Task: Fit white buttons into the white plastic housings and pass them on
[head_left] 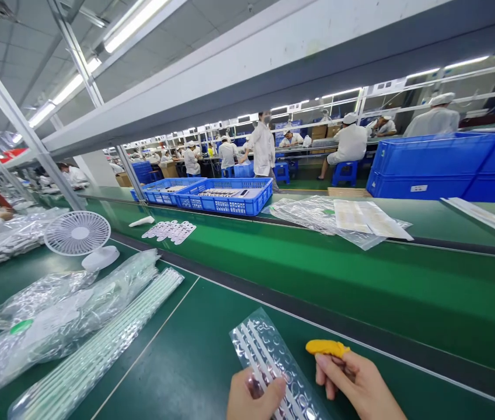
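My left hand (257, 394) grips a clear plastic sheet (269, 356) with several white strips running along it and curved shapes beside them. The thumb lies over its front, and its lower end runs out of view. Just right of the sheet, my right hand (352, 376) is raised with the fingers curled and the thumb pressed to them. A yellow finger cot (327, 348) covers its index finger, which points left. Whether anything small is pinched there is hidden. Both hands are over the dark green table (186, 350).
Bagged long strips (103, 344) and plastic bags (72, 312) lie left, near a white round fan grille (77, 233). Across the green conveyor belt (317, 274) stand blue baskets (234, 195), flat sheets (370, 219) and blue bins (431, 163). A shelf beam (247, 70) crosses overhead. People work behind.
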